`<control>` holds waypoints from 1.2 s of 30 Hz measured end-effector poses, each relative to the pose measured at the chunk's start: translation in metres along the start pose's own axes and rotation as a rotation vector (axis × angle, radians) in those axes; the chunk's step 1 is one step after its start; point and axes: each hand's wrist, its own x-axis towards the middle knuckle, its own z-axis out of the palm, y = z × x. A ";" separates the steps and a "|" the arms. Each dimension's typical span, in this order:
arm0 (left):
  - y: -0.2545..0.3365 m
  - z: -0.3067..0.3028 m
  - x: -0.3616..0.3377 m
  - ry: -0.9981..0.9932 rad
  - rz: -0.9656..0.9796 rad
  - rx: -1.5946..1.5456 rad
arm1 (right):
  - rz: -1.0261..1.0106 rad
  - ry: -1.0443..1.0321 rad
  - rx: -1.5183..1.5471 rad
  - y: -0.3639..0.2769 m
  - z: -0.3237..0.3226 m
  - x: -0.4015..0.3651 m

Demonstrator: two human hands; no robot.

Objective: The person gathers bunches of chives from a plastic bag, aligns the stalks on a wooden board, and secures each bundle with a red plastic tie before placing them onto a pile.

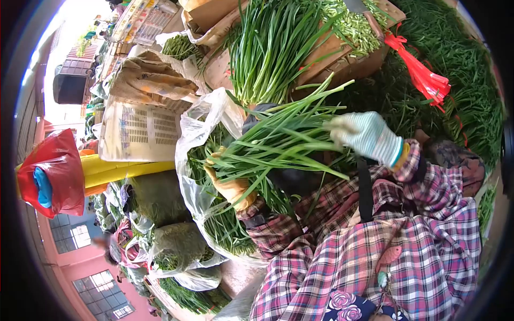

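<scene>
A bunch of long green leafy stalks, like garlic chives (284, 142), lies across the middle, its leaves fanned out between my hands. My left hand (230, 184), in an orange-tan glove, is closed around its left end. At the other end is my right hand (369, 136) in a pale blue striped glove; motion smears its fingers, which overlap the leaf ends. Just beyond, a thick pile of the same greens (276, 51) rests on a wooden board (316, 56). Below my left hand, a clear plastic bag (193, 182) holds more greens.
Chopped stem pieces (358, 35) cover the board's right end, beside a wooden-handled blade (375, 27). Red plastic strips (423, 77) hang at that corner. Loose greens (450, 59) spread at right. A pale plastic crate (142, 131) with a brown cloth (150, 80) stands left, near a red bag (53, 171).
</scene>
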 end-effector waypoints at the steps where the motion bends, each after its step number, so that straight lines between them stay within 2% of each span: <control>1: 0.002 0.004 0.001 -0.129 -0.065 -0.317 | 0.270 0.010 0.272 -0.008 -0.006 0.005; 2: 0.002 0.004 0.000 -0.253 -0.129 -0.631 | 0.241 0.046 0.248 -0.013 -0.011 0.008; 3: -0.003 0.002 0.003 -0.133 -0.010 -0.330 | 0.051 0.070 0.040 -0.015 -0.012 0.012; 4: -0.005 -0.001 0.005 -0.134 -0.012 -0.330 | -0.141 0.098 -0.169 -0.015 -0.014 0.018; 5: -0.006 -0.005 0.008 -0.203 -0.119 -0.602 | -0.319 0.134 -0.216 -0.007 -0.009 0.024; 6: -0.006 -0.008 0.009 -0.268 -0.229 -0.872 | -0.365 0.127 -0.287 -0.004 -0.008 0.029; 7: -0.004 0.002 0.005 -0.375 -0.090 -0.630 | -0.354 0.103 -0.251 -0.004 -0.003 0.031; 10: -0.007 -0.005 0.001 -0.298 -0.106 -0.622 | -0.345 0.092 -0.206 0.002 0.015 0.039; 11: -0.013 -0.016 0.004 -0.206 -0.131 -0.579 | -0.226 0.064 -0.277 0.002 0.019 0.040; 12: -0.017 -0.027 0.009 -0.203 -0.128 -0.574 | -0.106 0.037 -0.348 0.002 0.023 0.040; 14: -0.017 -0.046 0.018 -0.032 -0.637 -1.861 | -0.135 0.053 -0.273 -0.003 0.027 0.039; 15: 0.004 0.022 -0.012 -0.300 -0.408 -1.672 | -0.143 0.036 -0.232 -0.011 0.028 0.040; 16: 0.002 0.018 -0.009 -0.297 -0.406 -1.668 | -0.150 0.021 -0.193 -0.015 0.029 0.040; 17: -0.001 0.012 -0.006 -0.231 -0.188 -1.006 | -0.179 0.039 -0.134 -0.018 0.032 0.043; 18: -0.004 0.008 -0.004 -0.155 0.018 -0.341 | -0.057 -0.113 -0.048 -0.023 0.028 0.043; 19: 0.002 0.024 -0.008 -0.017 0.007 -0.372 | -0.047 -0.165 -0.065 -0.030 0.027 0.044; 20: 0.000 0.023 -0.006 -0.019 0.007 -0.374 | -0.037 -0.216 -0.084 -0.033 0.027 0.045; 22: -0.001 0.025 -0.004 0.038 -0.021 -0.604 | -0.143 -0.164 -0.112 -0.030 0.033 0.038; 23: 0.001 0.027 -0.007 0.051 -0.012 -0.513 | -0.174 -0.123 -0.074 -0.031 0.033 0.038; 24: -0.002 0.028 -0.007 0.045 -0.037 -0.601 | -0.200 -0.080 -0.034 -0.031 0.034 0.037; 26: 0.001 0.030 -0.007 0.091 -0.002 -0.567 | -0.242 0.009 0.003 -0.026 0.036 0.035; 27: 0.002 0.031 -0.009 0.094 -0.001 -0.570 | -0.195 -0.065 0.039 -0.026 0.035 0.032; 29: 0.009 0.040 -0.013 0.010 -0.190 -1.352 | -0.255 -0.062 -0.083 -0.032 0.037 0.030; 30: 0.006 0.036 -0.011 0.010 -0.192 -1.353 | -0.316 -0.056 -0.205 -0.034 0.037 0.030; 32: 0.001 0.030 -0.008 -0.078 -0.060 -0.849 | -0.318 -0.078 -0.239 -0.030 0.040 0.035; 33: 0.000 0.027 -0.008 -0.079 -0.058 -0.850 | -0.352 -0.060 -0.220 -0.025 0.044 0.037; 34: 0.007 0.033 -0.012 -0.087 -0.234 -1.332 | -0.385 -0.043 -0.199 -0.026 0.046 0.039; 35: 0.011 0.035 -0.015 -0.090 -0.424 -1.809 | -0.175 -0.193 0.010 -0.028 0.041 0.037; 36: 0.007 0.029 -0.013 -0.091 -0.426 -1.807 | 0.039 -0.337 0.218 -0.039 0.029 0.037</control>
